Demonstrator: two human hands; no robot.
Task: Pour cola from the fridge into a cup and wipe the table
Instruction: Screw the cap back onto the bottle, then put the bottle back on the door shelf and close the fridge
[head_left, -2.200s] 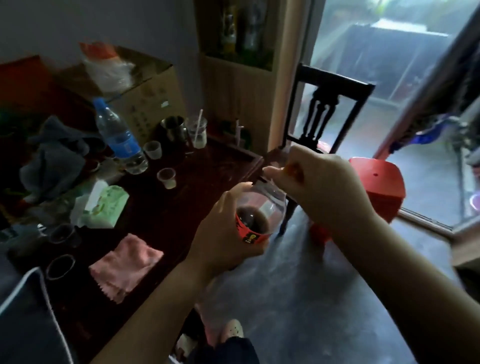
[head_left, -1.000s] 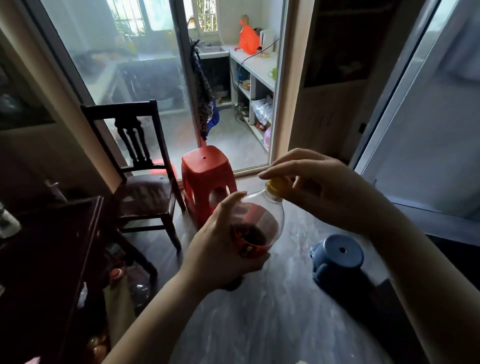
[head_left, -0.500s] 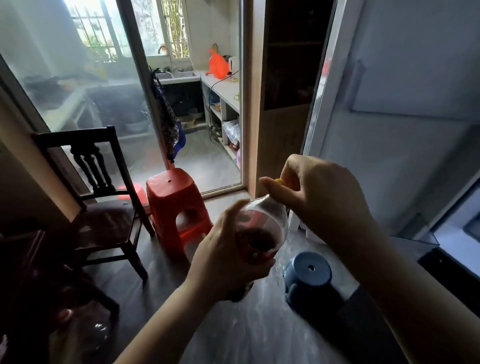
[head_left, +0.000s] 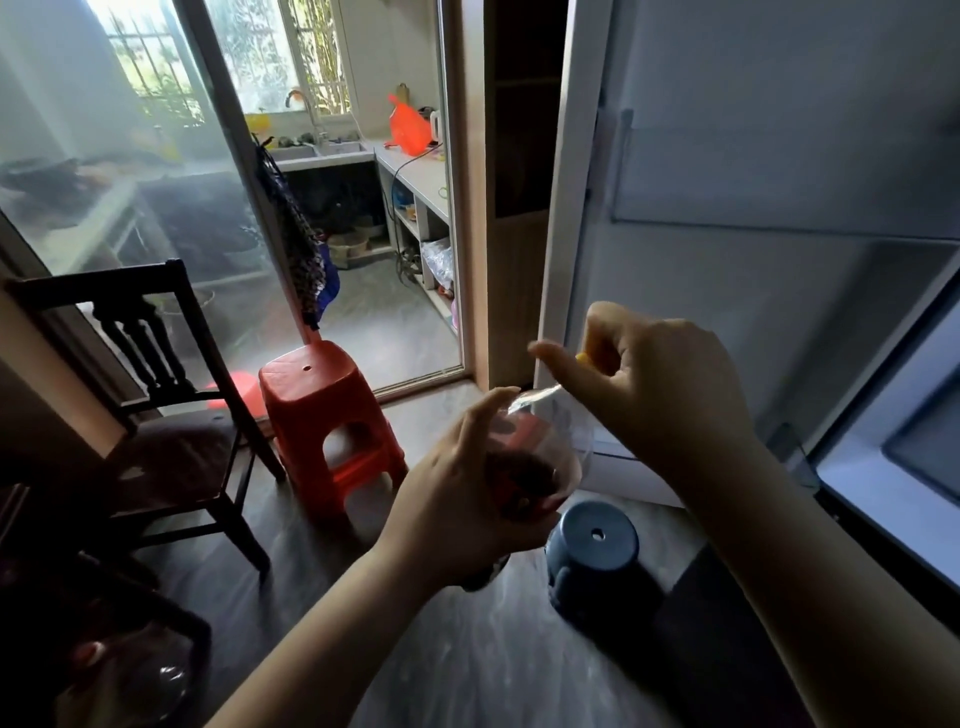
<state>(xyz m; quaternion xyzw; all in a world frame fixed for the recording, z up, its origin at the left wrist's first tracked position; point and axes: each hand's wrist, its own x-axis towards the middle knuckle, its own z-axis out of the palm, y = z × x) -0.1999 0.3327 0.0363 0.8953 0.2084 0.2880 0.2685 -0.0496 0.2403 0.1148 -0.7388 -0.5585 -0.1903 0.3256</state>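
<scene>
- While the left hand (head_left: 467, 499) wraps its fingers round the cola bottle (head_left: 545, 452), the right hand (head_left: 660, 395) pinches the yellow cap (head_left: 582, 357) at its neck.
- Dark cola sits low in the tilted bottle.
- Below stand a blue stool (head_left: 592, 540) and a red stool (head_left: 322, 405); the white fridge (head_left: 675, 156) rises beside the right hand.

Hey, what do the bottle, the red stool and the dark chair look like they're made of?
The bottle: clear, glossy plastic, probably; dark drink shows through the wall. The red stool: moulded plastic, smooth one-piece shape with cut-out sides. The chair: dark wood, likely varnished; turned spindles in the back.
</scene>
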